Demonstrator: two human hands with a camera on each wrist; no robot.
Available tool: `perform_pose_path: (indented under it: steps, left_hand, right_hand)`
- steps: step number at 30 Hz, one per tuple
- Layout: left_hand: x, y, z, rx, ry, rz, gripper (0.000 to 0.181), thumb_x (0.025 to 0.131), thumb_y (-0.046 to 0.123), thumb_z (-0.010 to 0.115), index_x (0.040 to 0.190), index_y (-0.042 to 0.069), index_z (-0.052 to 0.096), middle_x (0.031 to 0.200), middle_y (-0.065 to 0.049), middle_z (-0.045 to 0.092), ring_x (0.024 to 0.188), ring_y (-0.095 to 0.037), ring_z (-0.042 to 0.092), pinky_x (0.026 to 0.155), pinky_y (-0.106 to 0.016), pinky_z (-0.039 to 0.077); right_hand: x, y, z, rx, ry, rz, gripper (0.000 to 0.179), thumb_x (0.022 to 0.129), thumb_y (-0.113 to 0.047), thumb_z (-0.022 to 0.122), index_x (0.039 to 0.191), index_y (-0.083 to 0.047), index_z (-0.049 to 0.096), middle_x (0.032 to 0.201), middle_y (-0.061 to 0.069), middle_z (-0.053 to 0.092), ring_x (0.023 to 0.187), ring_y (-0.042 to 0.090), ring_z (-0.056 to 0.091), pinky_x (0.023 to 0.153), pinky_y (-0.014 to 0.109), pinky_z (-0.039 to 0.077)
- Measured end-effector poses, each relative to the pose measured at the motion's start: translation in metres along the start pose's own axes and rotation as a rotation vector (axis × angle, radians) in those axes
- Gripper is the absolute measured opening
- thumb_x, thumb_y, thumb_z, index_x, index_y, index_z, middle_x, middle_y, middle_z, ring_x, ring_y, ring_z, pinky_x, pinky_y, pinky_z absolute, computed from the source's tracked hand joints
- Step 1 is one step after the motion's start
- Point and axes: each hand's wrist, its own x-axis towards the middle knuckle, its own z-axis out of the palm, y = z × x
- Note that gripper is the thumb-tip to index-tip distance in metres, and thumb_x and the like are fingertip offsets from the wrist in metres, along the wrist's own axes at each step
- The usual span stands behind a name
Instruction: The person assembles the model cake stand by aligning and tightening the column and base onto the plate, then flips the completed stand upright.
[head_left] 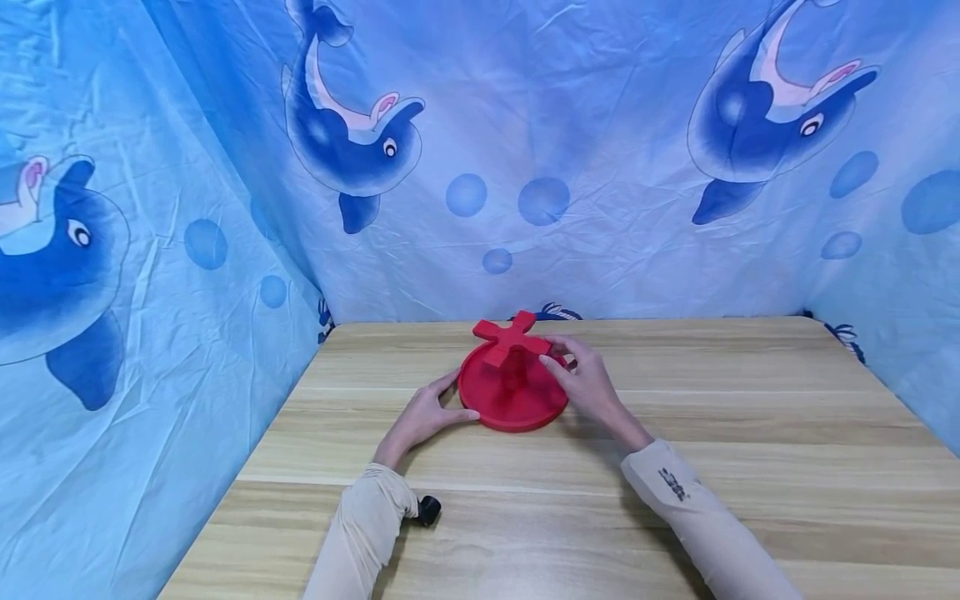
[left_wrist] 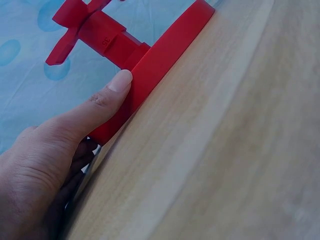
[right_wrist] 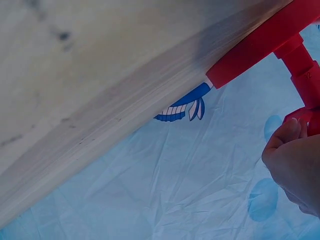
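Observation:
A red stand has a round, low-rimmed base (head_left: 513, 426) lying on the table, a short stepped post (left_wrist: 107, 37) rising from its middle, and a four-armed cross (head_left: 512, 337) on top. Raised digits show on the post. My left hand (head_left: 423, 412) grips the base at its left edge; in the left wrist view the thumb lies against the rim, and the other fingers are partly hidden. With thumb and fingers, my right hand (head_left: 591, 387) pinches the right arm of the cross. In the right wrist view that hand's grip is partly cut off by the frame edge.
The wood-grain table (head_left: 750, 400) spreads around the stand. Blue cloth printed with dolphins (head_left: 360, 133) hangs behind the table and along both sides. A small black device (head_left: 428, 510) sits at the left sleeve cuff.

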Motion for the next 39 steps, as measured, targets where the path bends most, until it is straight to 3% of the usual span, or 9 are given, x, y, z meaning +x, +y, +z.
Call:
perform_pose_path:
  steps: [5,13,23,32,39]
  left_hand:
    - [0.000,0.000,0.000,-0.009,0.001,-0.007,0.098,0.080,0.050,0.088,0.160,0.016,0.042,0.159,-0.008,0.045,0.147,-0.031,0.038,0.116,-0.052,0.037]
    - [0.001,0.000,0.000,-0.008,-0.001,0.014,0.098,0.081,0.051,0.087,0.160,0.015,0.042,0.159,-0.007,0.045,0.147,-0.030,0.038,0.116,-0.052,0.037]
    - [-0.001,-0.002,0.001,-0.024,0.004,0.010,0.097,0.081,0.048,0.088,0.159,0.013,0.043,0.158,-0.008,0.046,0.147,-0.032,0.038,0.116,-0.053,0.036]
    - [-0.001,0.000,0.001,-0.020,0.003,0.004,0.097,0.081,0.049,0.088,0.159,0.013,0.043,0.159,-0.008,0.045,0.147,-0.031,0.038,0.117,-0.053,0.036]
    - [-0.002,0.001,0.001,-0.030,0.002,0.001,0.097,0.081,0.048,0.088,0.159,0.013,0.043,0.159,-0.008,0.045,0.148,-0.032,0.037,0.117,-0.053,0.036]
  right_hand:
    - [-0.003,-0.001,0.001,-0.021,0.001,-0.042,0.044,0.096,-0.009,0.075,0.138,-0.005,0.064,0.117,0.010,0.068,0.103,0.026,0.061,0.076,0.030,0.057]
    - [-0.013,-0.004,0.003,-0.108,-0.031,-0.149,0.045,0.093,-0.006,0.077,0.136,0.001,0.063,0.126,0.015,0.065,0.117,0.032,0.058,0.087,0.048,0.060]
    - [-0.008,-0.001,-0.004,-0.054,0.068,-0.081,0.040,0.096,-0.009,0.075,0.132,0.003,0.062,0.124,0.021,0.062,0.110,0.038,0.059,0.084,0.050,0.057]
    - [0.003,0.007,-0.006,0.006,-0.016,-0.004,0.059,0.100,-0.013,0.070,0.152,0.002,0.046,0.145,0.023,0.053,0.130,0.044,0.052,0.097,0.055,0.054]
    - [0.007,0.008,-0.004,0.017,-0.063,0.005,0.058,0.102,-0.011,0.066,0.154,0.001,0.044,0.142,0.021,0.054,0.125,0.038,0.056,0.095,0.052,0.056]
